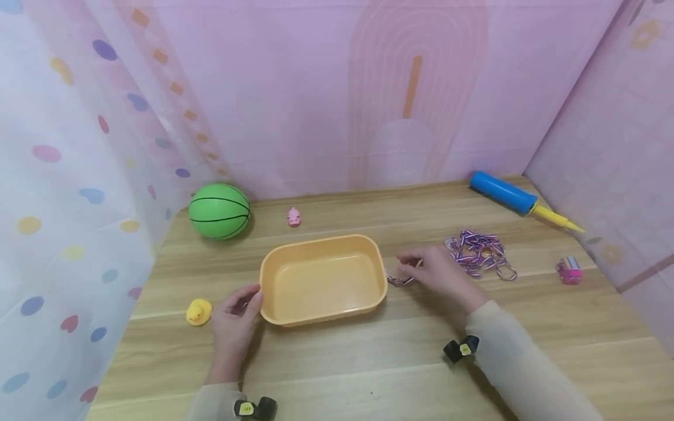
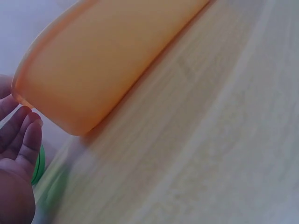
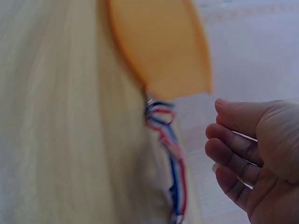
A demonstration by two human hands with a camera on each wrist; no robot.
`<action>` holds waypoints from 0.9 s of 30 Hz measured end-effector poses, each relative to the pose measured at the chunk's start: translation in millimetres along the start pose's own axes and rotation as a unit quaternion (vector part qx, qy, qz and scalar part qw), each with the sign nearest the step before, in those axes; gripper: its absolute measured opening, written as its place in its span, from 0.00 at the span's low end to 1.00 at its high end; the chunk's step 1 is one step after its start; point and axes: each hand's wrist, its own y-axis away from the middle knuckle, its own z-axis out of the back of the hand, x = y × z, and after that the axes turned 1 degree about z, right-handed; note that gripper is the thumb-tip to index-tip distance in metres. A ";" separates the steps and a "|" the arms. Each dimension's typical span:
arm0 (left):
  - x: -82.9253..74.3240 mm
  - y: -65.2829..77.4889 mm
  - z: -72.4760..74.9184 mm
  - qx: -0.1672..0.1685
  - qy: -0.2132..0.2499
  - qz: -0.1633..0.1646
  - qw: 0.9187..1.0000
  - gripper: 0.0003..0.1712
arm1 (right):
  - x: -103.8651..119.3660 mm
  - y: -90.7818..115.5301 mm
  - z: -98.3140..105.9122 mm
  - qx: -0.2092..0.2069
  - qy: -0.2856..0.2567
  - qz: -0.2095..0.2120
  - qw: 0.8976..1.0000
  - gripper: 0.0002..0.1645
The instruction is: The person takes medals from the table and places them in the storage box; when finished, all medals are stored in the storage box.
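Tray, orange-yellow rounded-rectangle plastic, long axis roughly left-right. Left grip seems to pinch its left rim. Right grip kinda loose, holding nothing, just off tray's right end, right by red-white-blue striped fabric cord.

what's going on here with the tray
Someone is handling a tray on a table. The left hand touches its left rim; whether it grips is unclear. The right hand, fingers loosely curled, appears to hold nothing near a ribbon by the tray's right end. The ribbon pile and pump lie farther right.
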 end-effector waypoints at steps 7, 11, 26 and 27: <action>4.4 0.0 -0.5 0.002 -0.004 -0.001 1.000 0.12 | -11.1 -11.5 -21.5 0.031 -0.004 -0.001 1.000 0.21; 5.6 0.3 -0.7 0.005 -0.007 0.003 1.000 0.12 | -12.3 -16.1 -33.7 0.039 -0.004 0.005 0.999 0.21; 0.5 1.1 1.1 0.000 -0.004 -0.002 1.000 0.10 | -14.6 -21.2 -50.6 0.014 0.024 0.028 0.999 0.20; 0.6 1.2 1.2 0.001 -0.007 0.000 1.000 0.11 | -15.1 -20.9 -50.2 0.015 0.021 0.020 0.999 0.20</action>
